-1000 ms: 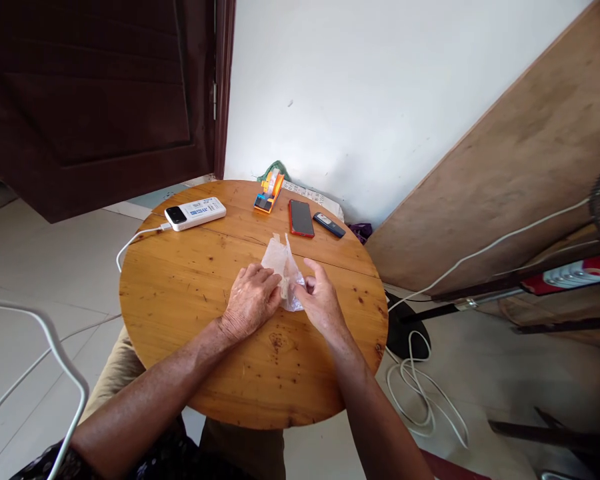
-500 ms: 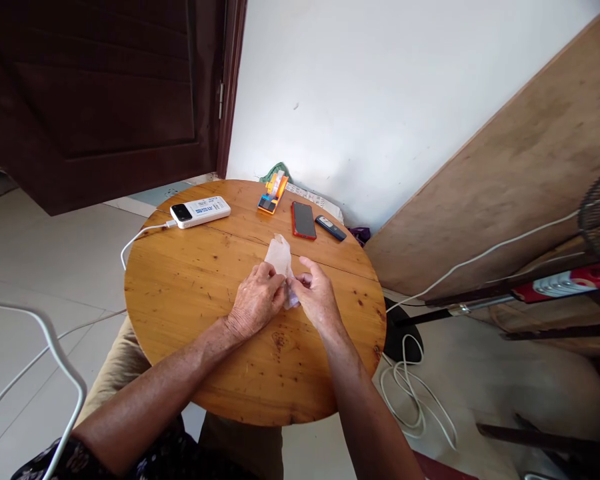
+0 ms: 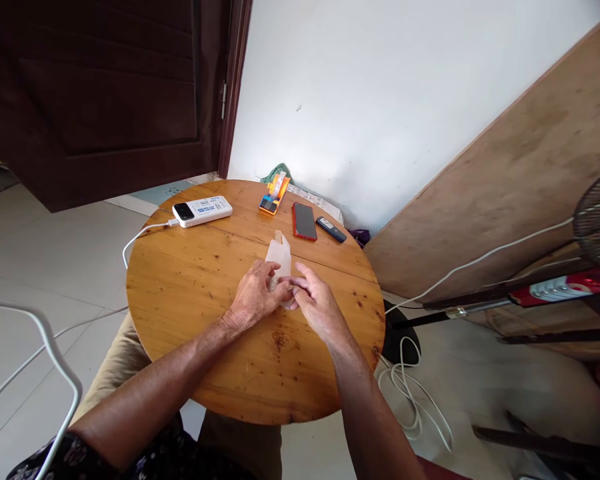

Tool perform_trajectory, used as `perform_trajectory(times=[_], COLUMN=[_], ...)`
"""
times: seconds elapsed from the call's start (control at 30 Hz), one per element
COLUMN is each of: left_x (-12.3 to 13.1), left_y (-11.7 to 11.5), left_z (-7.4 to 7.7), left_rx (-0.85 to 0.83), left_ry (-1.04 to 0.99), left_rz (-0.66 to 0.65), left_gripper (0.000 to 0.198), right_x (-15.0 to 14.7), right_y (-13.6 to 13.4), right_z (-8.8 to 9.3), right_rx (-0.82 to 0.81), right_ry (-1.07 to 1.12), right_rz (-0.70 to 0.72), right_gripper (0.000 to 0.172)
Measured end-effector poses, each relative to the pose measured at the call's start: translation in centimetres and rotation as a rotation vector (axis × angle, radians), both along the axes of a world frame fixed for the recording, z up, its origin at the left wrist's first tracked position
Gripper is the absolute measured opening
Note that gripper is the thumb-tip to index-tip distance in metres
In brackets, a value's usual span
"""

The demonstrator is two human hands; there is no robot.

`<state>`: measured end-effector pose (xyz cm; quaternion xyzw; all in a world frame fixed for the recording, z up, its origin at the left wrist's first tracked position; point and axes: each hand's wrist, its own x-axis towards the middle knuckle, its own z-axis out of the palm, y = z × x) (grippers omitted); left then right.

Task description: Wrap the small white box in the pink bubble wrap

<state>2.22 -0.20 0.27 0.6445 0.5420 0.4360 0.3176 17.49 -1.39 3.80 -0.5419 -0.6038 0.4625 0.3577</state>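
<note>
A thin whitish sheet [image 3: 279,253], paper or plastic, lies on the round wooden table [image 3: 180,280] with its narrow brownish tip pointing away from me. My left hand [image 3: 260,288] rests over its left side, index finger and thumb spread apart. From the right, my right hand [image 3: 316,297] meets the left thumb, its index finger raised and its thumb and other fingers closed together. The hands hide the sheet's lower part, and whatever is between the right fingertips is too small to make out.
Towards the back lie a white power bank [image 3: 203,211] with a cable, an orange tape dispenser [image 3: 275,193], a red-edged phone [image 3: 305,221] and a dark remote-like device [image 3: 331,229]. A white wall [image 3: 380,87] stands behind. Loose cable [image 3: 410,393] coils on the floor at right.
My left index finger and thumb have parted from their pinch on the sheet. My right fingers have moved in against the left thumb, covering the sheet's lower part.
</note>
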Motion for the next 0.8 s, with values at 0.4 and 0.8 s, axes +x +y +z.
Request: perform_trajectory(times=[0.4, 0.8], left_x=[0.4, 0.4], left_y=[0.1, -0.4], left_z=[-0.7, -0.4], left_rx=[0.074, 0.123], left_ry=[0.147, 0.335], left_rz=[-0.035, -0.043], left_gripper=[0.035, 0.049], right_x=[2.0, 1.9], right_y=[2.2, 4.7], right_z=[-0.7, -2.5], right_rx=[0.210, 0.330], right_ry=[-0.128, -0.265], right_rz=[-0.057, 0.145], right_gripper=[0.052, 0.047])
